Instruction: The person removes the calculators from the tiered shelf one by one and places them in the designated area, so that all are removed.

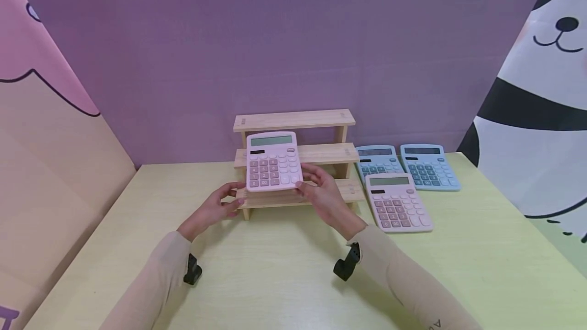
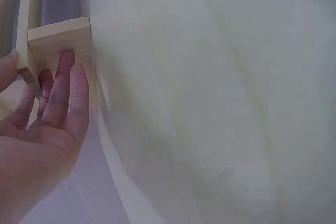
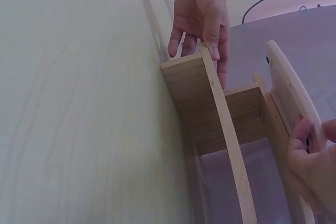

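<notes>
A pink calculator [image 1: 273,162] leans upright, screen at the top, over the lower and middle steps of a three-step wooden display stand [image 1: 295,118]. My right hand [image 1: 325,195] pinches its lower right corner; the right wrist view shows thumb and fingers on the calculator's edge [image 3: 289,85]. At the left end of the stand's lowest step, my left hand [image 1: 217,205] holds the board. In the left wrist view the thumb lies on one face of the board and the fingers [image 2: 60,98] reach around its underside. Whether the calculator's base touches the step is hard to tell.
Right of the stand, another pink calculator [image 1: 399,202] lies on the pale wooden table [image 1: 257,279], partly over a blue calculator [image 1: 376,159]. A second blue calculator [image 1: 428,167] lies beside them. A purple backdrop [image 1: 293,39] rises behind the stand.
</notes>
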Demonstrator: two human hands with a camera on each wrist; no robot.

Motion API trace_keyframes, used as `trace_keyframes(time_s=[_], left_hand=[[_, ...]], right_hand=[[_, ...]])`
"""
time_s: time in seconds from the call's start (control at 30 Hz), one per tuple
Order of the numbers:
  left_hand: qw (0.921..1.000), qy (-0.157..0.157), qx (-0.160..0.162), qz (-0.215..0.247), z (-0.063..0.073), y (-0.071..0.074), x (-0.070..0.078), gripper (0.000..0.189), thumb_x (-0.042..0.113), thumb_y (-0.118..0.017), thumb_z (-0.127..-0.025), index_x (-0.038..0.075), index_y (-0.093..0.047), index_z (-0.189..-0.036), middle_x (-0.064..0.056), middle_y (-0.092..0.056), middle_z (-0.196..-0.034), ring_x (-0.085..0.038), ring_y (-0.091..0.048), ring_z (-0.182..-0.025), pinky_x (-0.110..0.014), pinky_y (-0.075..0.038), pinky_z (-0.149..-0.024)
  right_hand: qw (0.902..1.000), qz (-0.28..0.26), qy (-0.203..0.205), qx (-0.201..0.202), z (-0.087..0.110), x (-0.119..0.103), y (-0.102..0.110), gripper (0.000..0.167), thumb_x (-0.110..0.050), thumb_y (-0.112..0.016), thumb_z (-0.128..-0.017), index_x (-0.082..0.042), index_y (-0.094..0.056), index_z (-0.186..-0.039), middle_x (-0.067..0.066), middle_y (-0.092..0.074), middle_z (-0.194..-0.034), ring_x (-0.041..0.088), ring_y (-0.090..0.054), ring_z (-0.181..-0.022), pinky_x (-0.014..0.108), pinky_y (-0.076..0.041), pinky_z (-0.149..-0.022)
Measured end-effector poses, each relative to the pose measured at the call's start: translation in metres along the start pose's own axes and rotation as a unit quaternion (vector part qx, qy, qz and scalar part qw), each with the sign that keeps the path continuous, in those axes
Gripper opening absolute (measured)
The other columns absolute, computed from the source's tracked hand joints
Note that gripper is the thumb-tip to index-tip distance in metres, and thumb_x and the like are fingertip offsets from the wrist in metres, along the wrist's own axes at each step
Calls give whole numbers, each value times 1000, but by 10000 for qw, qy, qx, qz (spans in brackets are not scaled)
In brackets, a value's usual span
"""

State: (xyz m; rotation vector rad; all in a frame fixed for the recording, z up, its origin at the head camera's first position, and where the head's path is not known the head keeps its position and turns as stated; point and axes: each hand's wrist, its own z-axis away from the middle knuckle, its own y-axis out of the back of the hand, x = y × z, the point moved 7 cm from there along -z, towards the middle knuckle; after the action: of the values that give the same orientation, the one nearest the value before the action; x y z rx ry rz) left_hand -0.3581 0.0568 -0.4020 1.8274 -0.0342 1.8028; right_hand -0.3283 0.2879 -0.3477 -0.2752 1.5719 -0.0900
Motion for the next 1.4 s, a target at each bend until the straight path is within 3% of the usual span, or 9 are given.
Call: trace_keyframes(time_s=[0.2, 0.43, 0.9, 1.4], left_hand=[[10000, 29, 4, 27, 0, 0, 0, 48, 21, -55, -92, 13, -36, -136, -16, -40, -119, -29, -57, -99, -39, -53, -86], [9999, 22, 55, 104, -1, 0, -1, 46, 17, -54, -92, 13, -37, -135, -15, -40, -118, -25, -55, -98, -38, -53, -85], [9999, 108, 38, 34, 1, 0, -1, 47, 20, -54, -92, 14, -37, -136, -15, -39, -122, -26, -53, -101, -39, -52, -87], [9999, 23, 31, 97, -1, 0, -2, 47, 19, -54, -92, 14, -38, -136, -15, -39, -117, -27, -56, -97, -40, -53, -86]], right_hand=[[10000, -54, 7, 10, 1, 0, 1, 51, 12, -48, -87, -3, -37, -134, 15, -47, -115, 13, -57, -87, 25, -53, -83], [9998, -164, -67, -95, 3, -1, 1, 53, 13, -48, -86, -3, -36, -135, 14, -47, -115, 13, -57, -86, 32, -52, -88], [9997, -210, 12, -153, 11, -11, 3, 52, 12, -48, -87, -2, -35, -135, 11, -47, -114, 12, -57, -85, 26, -53, -83], [9999, -120, 10, -48, 16, -14, 26, 56, 13, -47, -87, -2, -31, -138, 8, -46, -114, 10, -56, -87, 23, -52, -83]])
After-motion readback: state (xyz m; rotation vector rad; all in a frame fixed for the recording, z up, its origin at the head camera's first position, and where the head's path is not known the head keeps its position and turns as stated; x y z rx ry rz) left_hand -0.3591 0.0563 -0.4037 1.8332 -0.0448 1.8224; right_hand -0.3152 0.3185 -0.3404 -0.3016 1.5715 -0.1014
